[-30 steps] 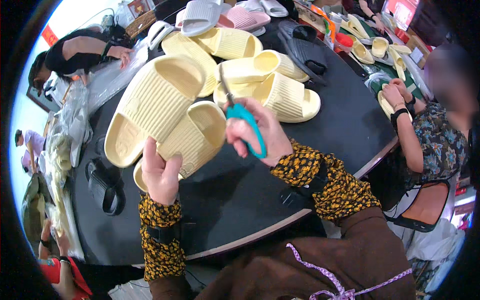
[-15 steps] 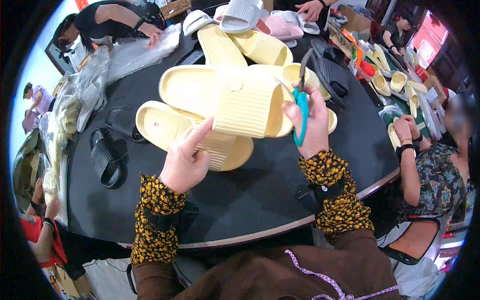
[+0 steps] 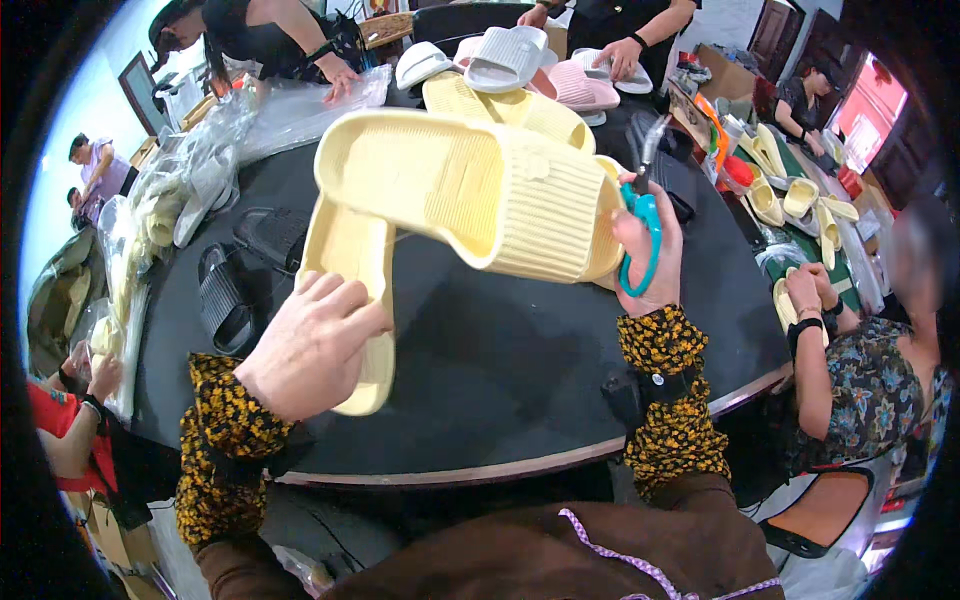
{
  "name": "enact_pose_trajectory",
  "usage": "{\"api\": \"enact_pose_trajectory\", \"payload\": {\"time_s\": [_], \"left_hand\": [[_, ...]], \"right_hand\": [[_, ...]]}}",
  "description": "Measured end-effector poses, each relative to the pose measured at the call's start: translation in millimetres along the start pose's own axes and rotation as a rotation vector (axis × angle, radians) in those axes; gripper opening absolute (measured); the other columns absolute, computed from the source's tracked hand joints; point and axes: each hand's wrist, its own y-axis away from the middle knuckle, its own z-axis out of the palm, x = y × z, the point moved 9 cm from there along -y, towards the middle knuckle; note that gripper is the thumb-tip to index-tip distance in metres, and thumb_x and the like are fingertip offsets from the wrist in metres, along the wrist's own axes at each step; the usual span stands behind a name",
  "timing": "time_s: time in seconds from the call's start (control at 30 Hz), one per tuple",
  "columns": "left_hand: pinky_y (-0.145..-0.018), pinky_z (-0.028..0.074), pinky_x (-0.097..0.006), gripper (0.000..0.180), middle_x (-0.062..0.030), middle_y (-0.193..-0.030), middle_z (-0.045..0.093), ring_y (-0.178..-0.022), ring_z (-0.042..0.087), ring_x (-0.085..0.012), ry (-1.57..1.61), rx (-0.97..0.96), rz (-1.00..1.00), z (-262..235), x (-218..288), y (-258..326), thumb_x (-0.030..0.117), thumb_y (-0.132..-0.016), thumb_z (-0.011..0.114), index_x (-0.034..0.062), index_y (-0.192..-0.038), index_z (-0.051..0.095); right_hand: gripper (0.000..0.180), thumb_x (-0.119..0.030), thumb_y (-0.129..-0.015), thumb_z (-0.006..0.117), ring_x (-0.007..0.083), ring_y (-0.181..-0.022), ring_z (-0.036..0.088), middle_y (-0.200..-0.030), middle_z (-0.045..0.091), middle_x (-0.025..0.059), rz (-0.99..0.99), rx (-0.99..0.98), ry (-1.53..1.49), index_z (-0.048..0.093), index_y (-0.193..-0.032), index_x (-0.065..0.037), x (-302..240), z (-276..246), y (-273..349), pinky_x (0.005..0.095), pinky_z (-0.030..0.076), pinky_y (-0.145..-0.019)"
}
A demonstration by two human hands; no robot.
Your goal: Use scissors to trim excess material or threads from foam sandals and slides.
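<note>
My right hand is closed on the strap end of a pale yellow slide slipper, held up over the table with its toe end at my hand. Teal-handled scissors hang on the same hand, their blades pointing away from me. Fingers curled, my left hand grips a second yellow slipper, which is turned nearly lengthwise to me. My hand hides its middle, and the raised slipper overlaps its far end.
Black slippers lie at the left of the black table. Yellow, grey and pink slippers are piled at the back. Plastic bags line the left edge. Co-workers' hands work around the table; another person sits at the right.
The second slipper has swung from lying crosswise to nearly lengthwise, and my left hand has moved left and nearer, now closed on it. The raised slipper's heel has tipped up; my right hand shifted slightly right.
</note>
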Motion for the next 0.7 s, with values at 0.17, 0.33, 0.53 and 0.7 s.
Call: {"api": "enact_pose_trajectory", "payload": {"time_s": [0.17, 0.33, 0.53, 0.7], "left_hand": [[-0.082, 0.038, -0.037, 0.01, -0.005, -0.074, 0.048, -0.081, 0.047, -0.0237, -0.155, -0.022, 0.04, 0, 7, 11, 0.006, -0.06, 0.059, 0.0099, -0.069, 0.057], [-0.092, 0.036, -0.041, 0.007, -0.0055, -0.076, 0.049, -0.087, 0.048, -0.0244, -0.242, 0.042, 0.103, 8, 0, 29, 0.008, -0.058, 0.059, 0.008, -0.064, 0.054], [-0.092, 0.035, -0.042, 0.03, -0.0169, -0.118, 0.048, -0.109, 0.046, -0.0346, -0.034, 0.174, -0.23, 19, -56, 60, -0.008, -0.063, 0.051, 0.0038, -0.091, 0.057], [-0.074, 0.043, -0.036, 0.026, -0.0194, -0.108, 0.051, -0.086, 0.056, -0.0283, 0.078, 0.206, -0.568, 42, -112, 118, 0.004, -0.078, 0.053, 0.0014, -0.104, 0.054]], "right_hand": [[0.041, -0.008, -0.073, 0.065, 0.0069, -0.079, 0.051, -0.088, 0.054, 0.0017, 0.066, -0.185, 0.093, 0.05, -0.11, -0.002, 6, 9, 1, 0.0204, 0.042, -0.072], [0.042, -0.006, -0.073, 0.065, 0.0078, -0.074, 0.054, -0.084, 0.058, 0.0028, 0.176, -0.285, 0.174, 0.049, -0.112, -0.001, 20, 7, -1, 0.0206, 0.044, -0.069], [0.044, -0.004, -0.073, 0.067, 0.0077, -0.084, 0.053, -0.096, 0.055, 0.0027, 0.325, -0.471, 0.299, 0.049, -0.113, 0.0, 64, 5, 1, 0.0218, 0.044, -0.078], [0.045, -0.006, -0.072, 0.067, 0.0087, -0.085, 0.054, -0.097, 0.055, 0.0034, 0.353, -0.505, 0.362, 0.05, -0.113, 0.0, 75, 5, 4, 0.0233, 0.044, -0.078]]}}
